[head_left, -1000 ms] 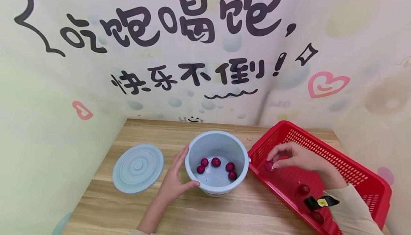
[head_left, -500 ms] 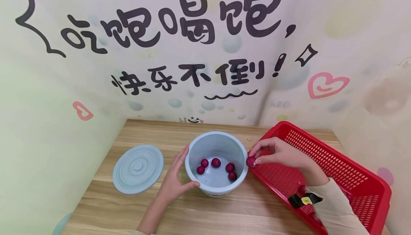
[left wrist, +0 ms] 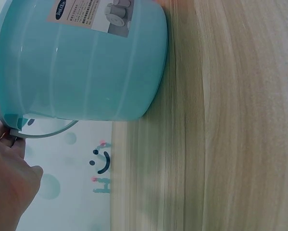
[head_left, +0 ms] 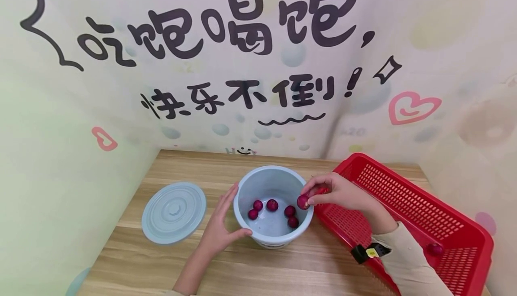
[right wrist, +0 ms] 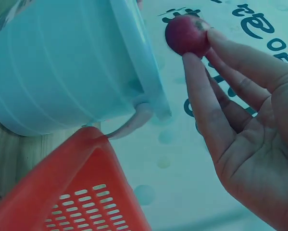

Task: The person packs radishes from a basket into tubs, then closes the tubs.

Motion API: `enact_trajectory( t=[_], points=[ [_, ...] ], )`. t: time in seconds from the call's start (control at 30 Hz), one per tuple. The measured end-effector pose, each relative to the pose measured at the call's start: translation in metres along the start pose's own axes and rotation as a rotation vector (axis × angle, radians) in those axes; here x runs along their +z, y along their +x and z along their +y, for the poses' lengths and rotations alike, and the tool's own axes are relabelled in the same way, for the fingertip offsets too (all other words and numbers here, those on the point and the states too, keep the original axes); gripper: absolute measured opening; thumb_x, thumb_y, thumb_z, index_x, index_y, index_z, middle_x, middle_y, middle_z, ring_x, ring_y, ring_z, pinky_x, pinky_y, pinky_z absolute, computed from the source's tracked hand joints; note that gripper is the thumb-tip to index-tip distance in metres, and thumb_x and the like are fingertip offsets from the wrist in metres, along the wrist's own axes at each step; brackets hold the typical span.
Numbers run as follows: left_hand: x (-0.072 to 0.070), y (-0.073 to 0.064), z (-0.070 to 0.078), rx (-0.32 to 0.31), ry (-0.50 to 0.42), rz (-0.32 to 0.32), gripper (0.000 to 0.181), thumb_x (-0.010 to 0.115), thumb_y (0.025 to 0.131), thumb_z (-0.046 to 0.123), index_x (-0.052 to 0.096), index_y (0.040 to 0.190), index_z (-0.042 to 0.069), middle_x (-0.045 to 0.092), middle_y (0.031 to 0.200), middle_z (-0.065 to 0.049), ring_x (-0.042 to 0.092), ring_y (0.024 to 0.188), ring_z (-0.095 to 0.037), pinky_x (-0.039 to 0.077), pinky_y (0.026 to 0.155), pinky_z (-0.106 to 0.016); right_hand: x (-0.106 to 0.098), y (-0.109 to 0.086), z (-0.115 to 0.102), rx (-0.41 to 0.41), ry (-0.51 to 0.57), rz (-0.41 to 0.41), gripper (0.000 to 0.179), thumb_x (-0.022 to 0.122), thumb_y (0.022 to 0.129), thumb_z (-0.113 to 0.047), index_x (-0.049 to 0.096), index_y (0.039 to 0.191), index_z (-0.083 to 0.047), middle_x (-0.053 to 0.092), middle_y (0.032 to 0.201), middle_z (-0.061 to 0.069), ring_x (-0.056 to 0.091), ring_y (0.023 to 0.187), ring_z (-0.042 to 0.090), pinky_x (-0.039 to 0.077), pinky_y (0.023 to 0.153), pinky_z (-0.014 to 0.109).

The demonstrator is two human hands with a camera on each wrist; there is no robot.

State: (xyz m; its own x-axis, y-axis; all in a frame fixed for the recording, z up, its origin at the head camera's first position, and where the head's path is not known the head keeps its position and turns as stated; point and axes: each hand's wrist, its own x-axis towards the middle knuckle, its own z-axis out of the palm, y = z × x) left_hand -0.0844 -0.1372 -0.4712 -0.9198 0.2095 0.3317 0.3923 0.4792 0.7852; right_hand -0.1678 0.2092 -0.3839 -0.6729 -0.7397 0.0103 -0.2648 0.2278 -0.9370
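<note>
In the head view, my right hand (head_left: 337,192) pinches a round dark-red fruit (head_left: 303,202) above the right side of the light-blue bucket (head_left: 272,237). Its thumb and fingertips hold the fruit clear of the rim in the right wrist view. Several similar fruits (head_left: 272,205) lie on the bucket floor. My left hand (head_left: 218,228) rests against the bucket's left side, thumb at the front rim and extended fingers farther back. In the left wrist view, those fingers touch the bucket near its handle (left wrist: 50,134). The bucket stands upright.
A red perforated basket (head_left: 408,183) stands at the right, beside the bucket. A fruit (head_left: 435,249) lies in it, and my right forearm hides part of the inside. The bucket's round blue lid (head_left: 173,213) lies on the wooden table (head_left: 258,269) at the left.
My right hand has moved left from inside the red basket to above the bucket's right rim, carrying the pinched fruit. The left hand and the bucket have stayed in place.
</note>
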Motion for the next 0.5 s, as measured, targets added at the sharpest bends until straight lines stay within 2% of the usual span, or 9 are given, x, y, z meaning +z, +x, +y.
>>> enact_trajectory(
  t=[0.17,0.3,0.4,0.5],
  points=[
    [0.001,0.000,0.001,-0.001,-0.003,-0.001,0.111,0.075,0.070,0.070,0.027,0.159,0.023,0.028,0.165,0.003,0.027,0.151,-0.039,0.016,0.123,-0.066,0.003,-0.001,0.002,-0.006,-0.039,0.055,0.027,0.072,0.090,-0.010,0.068,0.116,-0.004,0.069,0.114,0.022,0.069,0.100,0.031,0.063,0.083,0.027],
    [0.001,0.000,0.000,-0.006,0.001,-0.001,0.111,0.076,0.070,0.070,0.027,0.159,0.024,0.028,0.165,0.004,0.027,0.151,-0.038,0.017,0.123,-0.066,0.001,-0.006,0.001,0.003,-0.016,0.084,0.031,0.071,0.090,-0.009,0.066,0.119,0.001,0.066,0.118,0.028,0.068,0.103,0.037,0.063,0.085,0.028],
    [0.001,0.000,0.000,0.000,0.003,0.005,0.111,0.076,0.070,0.069,0.027,0.159,0.023,0.028,0.165,0.004,0.028,0.151,-0.035,0.017,0.122,-0.066,-0.002,-0.011,0.002,0.004,-0.008,0.099,0.032,0.070,0.091,-0.007,0.065,0.120,0.005,0.067,0.119,0.027,0.069,0.102,0.032,0.063,0.085,0.028],
    [0.001,0.000,-0.001,0.003,-0.001,0.007,0.111,0.076,0.071,0.069,0.027,0.159,0.023,0.028,0.165,0.002,0.029,0.151,-0.032,0.014,0.125,-0.059,-0.006,-0.017,0.004,-0.007,-0.029,0.118,0.030,0.069,0.091,-0.006,0.066,0.120,0.003,0.068,0.119,0.023,0.071,0.102,0.023,0.063,0.085,0.028]
  ],
)
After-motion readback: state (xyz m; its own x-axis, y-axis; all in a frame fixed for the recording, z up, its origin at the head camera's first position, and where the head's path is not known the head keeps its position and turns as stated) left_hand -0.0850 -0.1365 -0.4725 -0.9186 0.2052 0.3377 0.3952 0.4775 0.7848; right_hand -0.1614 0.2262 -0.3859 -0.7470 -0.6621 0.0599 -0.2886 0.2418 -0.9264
